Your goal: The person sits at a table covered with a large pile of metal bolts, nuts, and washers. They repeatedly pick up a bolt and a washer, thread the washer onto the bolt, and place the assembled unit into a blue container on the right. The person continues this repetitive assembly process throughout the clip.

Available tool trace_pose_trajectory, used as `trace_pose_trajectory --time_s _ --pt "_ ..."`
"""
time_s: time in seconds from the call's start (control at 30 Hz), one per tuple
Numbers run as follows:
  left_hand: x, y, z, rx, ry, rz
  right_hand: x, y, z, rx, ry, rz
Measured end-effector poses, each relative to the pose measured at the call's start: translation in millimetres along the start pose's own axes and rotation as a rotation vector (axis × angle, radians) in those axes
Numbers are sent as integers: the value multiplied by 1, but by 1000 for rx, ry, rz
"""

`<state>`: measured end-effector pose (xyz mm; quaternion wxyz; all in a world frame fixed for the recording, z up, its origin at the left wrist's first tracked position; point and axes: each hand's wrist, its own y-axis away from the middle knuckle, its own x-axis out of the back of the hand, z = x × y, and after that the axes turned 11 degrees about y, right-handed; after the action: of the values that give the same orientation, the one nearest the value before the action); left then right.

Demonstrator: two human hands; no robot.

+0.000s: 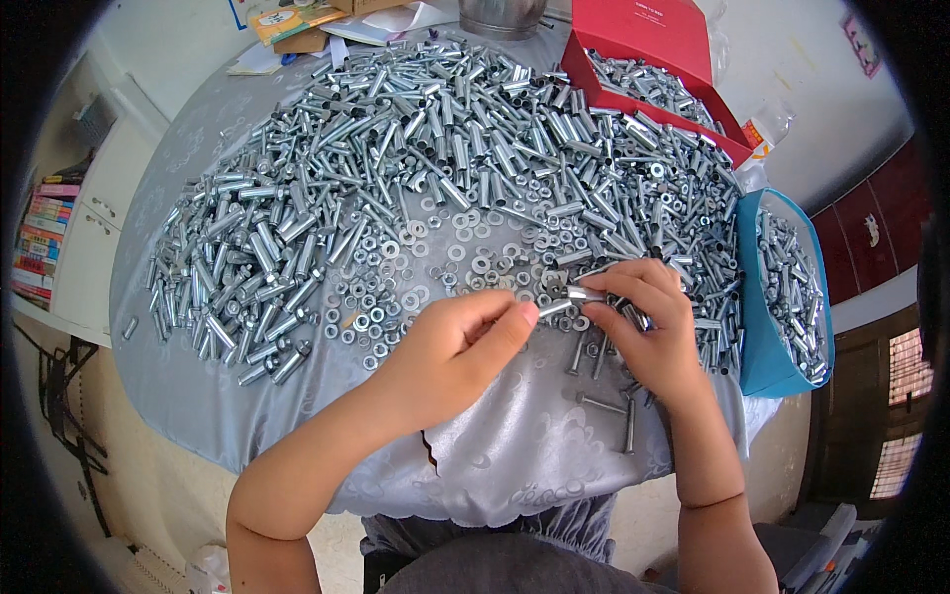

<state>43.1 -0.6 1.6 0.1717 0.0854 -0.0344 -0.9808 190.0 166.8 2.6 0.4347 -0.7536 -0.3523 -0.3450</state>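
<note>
My left hand (465, 351) is closed, its thumb and forefinger pinching a slim silver bolt (554, 309) that points right. Beside it, my right hand (648, 322) pinches a short, shiny metal sleeve (586, 294) between thumb and fingertips. The two pieces are close together; whether they touch I cannot tell. Beyond the hands, flat washers (481, 264) and hex nuts (362, 322) lie scattered on the grey tablecloth (396, 475). Just below my right hand, several loose long bolts (630, 426) rest on the cloth.
A large heap of metal sleeves and bolts (465, 119) spreads across the table's far half. At the back right stands an open red box (643, 35) of metal parts. A blue container (762, 346) filled with similar parts sits at the right edge. Papers (406, 18) lie behind the heap.
</note>
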Motion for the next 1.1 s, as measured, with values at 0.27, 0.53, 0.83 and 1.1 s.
trace_pose_trajectory --time_s 0.27,0.53,0.83,1.1 --pt "-2 1 5 73 80 20 1 2 -7 28 -61 -17" --pt "2 -1 4 81 -34 -91 6 2 -7 135 -80 -93" --pt "-8 4 -5 -21 -138 -108 -3 7 -21 213 -298 -17" --pt "-13 7 2 -112 59 106 2 -4 -29 192 -232 97"
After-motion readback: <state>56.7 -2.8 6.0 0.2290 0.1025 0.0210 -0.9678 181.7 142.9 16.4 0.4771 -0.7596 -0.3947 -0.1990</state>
